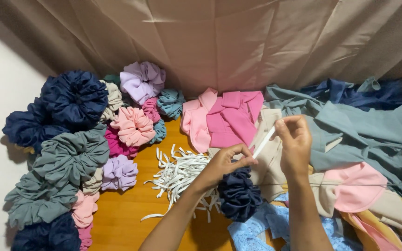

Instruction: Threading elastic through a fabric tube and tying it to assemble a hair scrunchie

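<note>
My left hand (227, 162) pinches the lower end of a white elastic strip (264, 141) where it enters a gathered navy fabric scrunchie (238, 195). My right hand (293, 139) pinches the strip's upper end and holds it taut, slanting up to the right. The navy scrunchie hangs bunched below my left hand, over light blue fabric (257, 230). A loose heap of cut white elastic strips (180, 174) lies on the wooden floor (126, 214) just left of my left hand.
Several finished scrunchies (73, 155) in navy, grey-green, pink and lilac are piled at the left against a white wall. Folded pink fabric pieces (226, 118) lie behind my hands; teal, navy, beige and pink cloth (364, 139) covers the right. A beige curtain (238, 42) hangs behind.
</note>
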